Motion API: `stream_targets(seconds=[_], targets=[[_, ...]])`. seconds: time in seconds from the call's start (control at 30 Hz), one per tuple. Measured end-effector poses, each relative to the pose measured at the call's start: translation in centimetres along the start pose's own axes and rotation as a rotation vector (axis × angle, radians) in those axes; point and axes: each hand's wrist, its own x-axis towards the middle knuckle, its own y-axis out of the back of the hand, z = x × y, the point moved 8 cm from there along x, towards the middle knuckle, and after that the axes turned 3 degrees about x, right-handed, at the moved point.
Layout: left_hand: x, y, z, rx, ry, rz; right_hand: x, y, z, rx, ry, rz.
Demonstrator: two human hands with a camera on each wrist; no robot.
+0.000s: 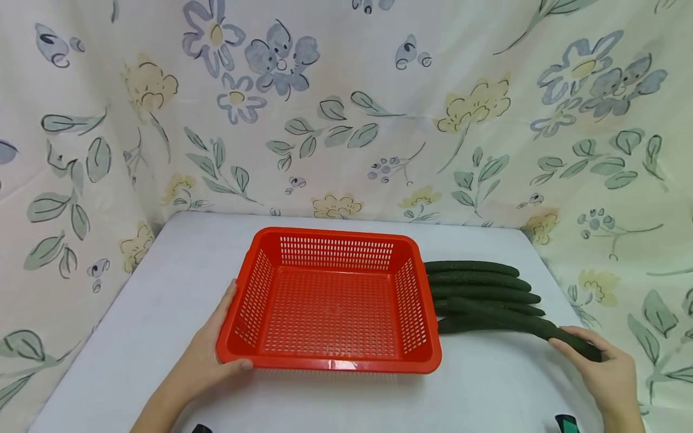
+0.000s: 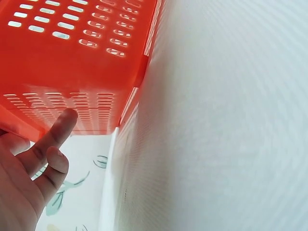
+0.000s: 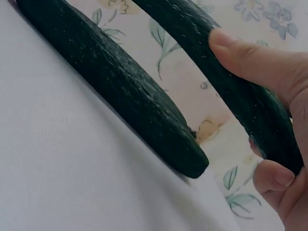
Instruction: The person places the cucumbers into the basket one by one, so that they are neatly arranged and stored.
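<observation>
An open red plastic basket [image 1: 330, 364] with slotted walls stands on the white table, nothing inside it. At its front left corner my left hand [image 1: 208, 349] grips it, thumb along the front rim and fingers against the left wall [image 2: 57, 103]. My right hand [image 1: 601, 367] holds a long dark green cucumber [image 1: 520, 319] by its near right end, thumb on one side and fingers beneath. That cucumber is raised at this end and slants over another cucumber [image 3: 110, 91] lying on the table. Several more cucumbers [image 1: 476, 278] lie side by side, their left ends hidden behind the basket.
The white tabletop [image 1: 162, 288] extends around the basket. A flowered cloth [image 1: 346, 108] hangs behind the table and at both sides. Near the bottom edge, parts of dark wrist straps [image 1: 566, 423] show.
</observation>
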Motion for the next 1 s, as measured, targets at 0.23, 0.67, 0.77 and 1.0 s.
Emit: stream_targets(seconds=[0.23,0.67,0.77,1.0], targets=[[-0.2,0.2,-0.1,0.011,-0.021,-0.003,0.3,-0.5,-1.2,0.124,-0.113,0.07],[-0.3,0.2,-0.3,-0.001,-0.005,-0.001,1.4,-5.1,-9.1,-0.056,-0.005,-0.028],[-0.2,0.1,-0.4,-0.005,0.01,-0.003,1.5,-6.3,-11.4,-0.072,0.058,-0.059],[0.0,0.0,-0.5,-0.015,0.017,-0.008,1.2,-9.4,-17.4,-0.051,0.27,-0.119]])
